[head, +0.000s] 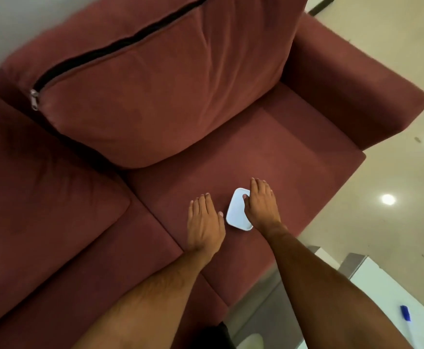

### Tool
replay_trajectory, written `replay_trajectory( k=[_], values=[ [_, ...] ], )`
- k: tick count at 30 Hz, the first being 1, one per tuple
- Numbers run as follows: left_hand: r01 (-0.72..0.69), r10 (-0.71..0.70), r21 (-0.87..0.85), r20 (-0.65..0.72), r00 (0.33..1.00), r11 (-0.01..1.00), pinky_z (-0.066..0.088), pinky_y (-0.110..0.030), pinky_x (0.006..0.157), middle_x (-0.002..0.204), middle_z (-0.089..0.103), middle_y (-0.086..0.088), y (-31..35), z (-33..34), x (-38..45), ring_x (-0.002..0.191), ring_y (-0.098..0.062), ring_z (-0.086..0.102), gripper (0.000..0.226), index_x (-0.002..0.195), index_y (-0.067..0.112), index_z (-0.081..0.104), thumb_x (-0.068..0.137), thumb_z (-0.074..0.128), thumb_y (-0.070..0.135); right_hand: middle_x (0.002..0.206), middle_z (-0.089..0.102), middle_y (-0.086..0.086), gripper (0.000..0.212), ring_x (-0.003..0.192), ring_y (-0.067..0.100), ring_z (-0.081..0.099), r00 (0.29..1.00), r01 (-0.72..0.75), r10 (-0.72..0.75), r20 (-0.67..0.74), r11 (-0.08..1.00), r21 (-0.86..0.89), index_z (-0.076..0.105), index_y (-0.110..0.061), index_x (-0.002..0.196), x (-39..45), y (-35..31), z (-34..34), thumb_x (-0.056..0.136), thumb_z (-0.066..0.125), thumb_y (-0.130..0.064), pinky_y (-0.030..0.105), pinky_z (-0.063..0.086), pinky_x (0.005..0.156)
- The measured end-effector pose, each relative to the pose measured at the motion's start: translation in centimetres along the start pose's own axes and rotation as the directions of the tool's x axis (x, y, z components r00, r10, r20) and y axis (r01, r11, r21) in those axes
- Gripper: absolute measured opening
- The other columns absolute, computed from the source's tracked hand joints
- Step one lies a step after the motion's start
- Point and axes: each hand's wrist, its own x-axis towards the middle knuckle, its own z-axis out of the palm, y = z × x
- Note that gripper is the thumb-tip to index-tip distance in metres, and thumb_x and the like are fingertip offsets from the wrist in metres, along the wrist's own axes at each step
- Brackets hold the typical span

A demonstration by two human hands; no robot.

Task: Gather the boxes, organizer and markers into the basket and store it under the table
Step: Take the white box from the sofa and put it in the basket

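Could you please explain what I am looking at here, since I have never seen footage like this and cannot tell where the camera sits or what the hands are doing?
There is no machine here: a person wears one wide-angle camera on the head, looking forward and down, so both bare forearms reach into the picture from the bottom. Below them is a dark red sofa with a big back cushion. A small white box lies flat on the seat. The right hand rests on the box, thumb laid on its top, fingers fairly straight; it has not lifted it. The left hand lies open on the seat just beside the box and holds nothing. At the lower right is the corner of a white table with a blue marker on it.
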Motion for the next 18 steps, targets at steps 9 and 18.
replay_trajectory(
  k=[9,18],
  values=[
    [0.554,-0.418,-0.392,0.382,0.824,0.734,0.038,-0.044,0.12,0.148,0.055,-0.02,3.5,7.7,1.6,0.135,-0.034,0.053,0.051,0.142,-0.001,0.052,0.107,0.045,0.035,0.157,0.04,0.015,0.053,0.143,0.035,0.039,0.971,0.065,-0.085,0.226,0.993,0.095,0.03,-0.007,0.157,5.1,2.3,3.2,0.107,0.044,-0.017,0.046,0.038,0.118],
    [0.748,-0.422,-0.662,0.668,0.613,0.038,0.047,-0.042,0.11,0.14,0.06,-0.016,4.8,7.3,4.7,0.127,-0.033,0.059,0.04,0.138,0.001,0.056,0.104,0.054,0.021,0.136,0.06,0.016,0.045,0.124,0.038,0.055,0.977,-0.101,0.051,0.207,0.965,0.241,0.048,-0.014,0.146,4.6,1.9,4.9,0.101,0.048,-0.013,0.049,0.049,0.102]
  ],
)
